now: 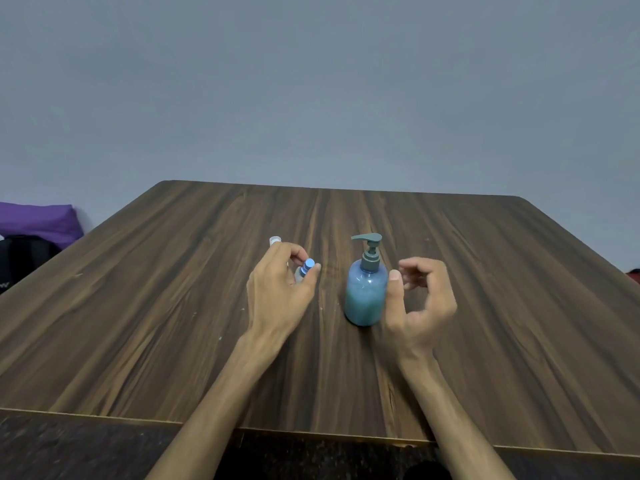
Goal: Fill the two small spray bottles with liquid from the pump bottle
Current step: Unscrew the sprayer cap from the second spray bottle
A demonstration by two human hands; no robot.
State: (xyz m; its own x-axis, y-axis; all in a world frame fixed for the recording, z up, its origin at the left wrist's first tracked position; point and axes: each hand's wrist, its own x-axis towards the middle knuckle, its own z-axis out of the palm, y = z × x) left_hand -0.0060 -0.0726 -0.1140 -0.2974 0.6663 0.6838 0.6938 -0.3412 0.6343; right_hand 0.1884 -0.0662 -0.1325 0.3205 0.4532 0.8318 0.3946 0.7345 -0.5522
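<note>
Plain grey wall at the back, dark wood-grain bench (138,306) filling the middle, and a purple cushion (38,223) off at the far left edge beside something black. Centre stage, the pump bottle (366,292) stands upright, blue-tinted, liquid sitting at roughly half height, grey pump head on top with its spout pointing left.

Over to the left hand (280,292): fingers and thumb are curled round a small spray bottle (304,270), pinching it near its blue top, which looks to be on. The clear body is mostly hidden behind the fingers, so how much liquid is inside cannot be told. Just beyond that hand, at its far side, a small whitish cap-like top (275,240) pokes up; that may be the second small bottle, but only the tip shows.

The right hand (419,299) sits just right of the pump bottle, fingers loosely curled, thumb up close to the bottle's shoulder, its grip closed on nothing; whether the thumb actually touches the plastic is unclear.

Reading the progress: nothing here shows a filled bottle. By the look of it this is early going, and both small bottles probably have yet to be opened, pumped into and closed.
</note>
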